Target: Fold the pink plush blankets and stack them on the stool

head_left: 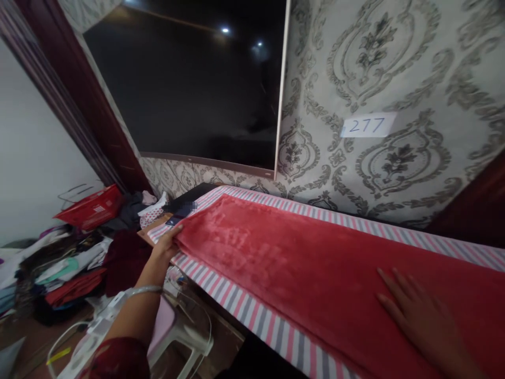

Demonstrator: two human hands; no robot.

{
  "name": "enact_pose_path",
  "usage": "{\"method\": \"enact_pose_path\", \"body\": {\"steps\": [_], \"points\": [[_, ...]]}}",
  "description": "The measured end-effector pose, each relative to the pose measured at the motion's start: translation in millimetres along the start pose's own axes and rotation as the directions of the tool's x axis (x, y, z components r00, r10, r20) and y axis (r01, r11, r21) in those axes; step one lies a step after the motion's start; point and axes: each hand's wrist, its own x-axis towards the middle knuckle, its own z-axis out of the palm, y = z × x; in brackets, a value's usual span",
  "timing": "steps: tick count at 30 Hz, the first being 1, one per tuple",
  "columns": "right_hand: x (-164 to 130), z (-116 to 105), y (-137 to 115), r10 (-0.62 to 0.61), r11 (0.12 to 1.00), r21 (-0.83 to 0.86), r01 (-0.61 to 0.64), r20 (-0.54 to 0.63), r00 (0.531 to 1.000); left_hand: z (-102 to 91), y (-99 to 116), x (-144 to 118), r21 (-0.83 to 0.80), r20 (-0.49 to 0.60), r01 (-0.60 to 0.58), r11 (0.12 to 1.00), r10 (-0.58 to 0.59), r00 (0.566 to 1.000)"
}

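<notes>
Red cloth [300, 263] | our left hand [168, 247] pinched its far end | right hand [426, 316] lay flat, fingers apart, pressing nearer | best kept taut, edges square.

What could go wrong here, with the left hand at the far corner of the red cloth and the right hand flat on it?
1. The left hand grips only the corner of the red cloth; a pull might wrinkle it or drag it off square.
2. The striped sheet underneath hangs over the table edge, so it might slide along with the cloth.
3. A dark phone-like item lies just past that corner and could get nudged.
</notes>
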Motion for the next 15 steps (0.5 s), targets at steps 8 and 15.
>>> {"method": "enact_pose_path", "body": {"steps": [8, 15], "points": [[5.1, -6.6, -5.9, 0.032, 0.999, 0.025, -0.034, 0.059, 0.998, 70.9, 32.8, -28.9, -0.069, 0.085, -0.232, 0.97, 0.238, 0.968], [27.2, -39.2, -30.8, 0.222, 0.701, 0.684, -0.202, 0.059, 0.973, 201.8, 45.5, -125.4, 0.063, 0.508, -0.692, 0.719, 0.574, 0.642]]}}
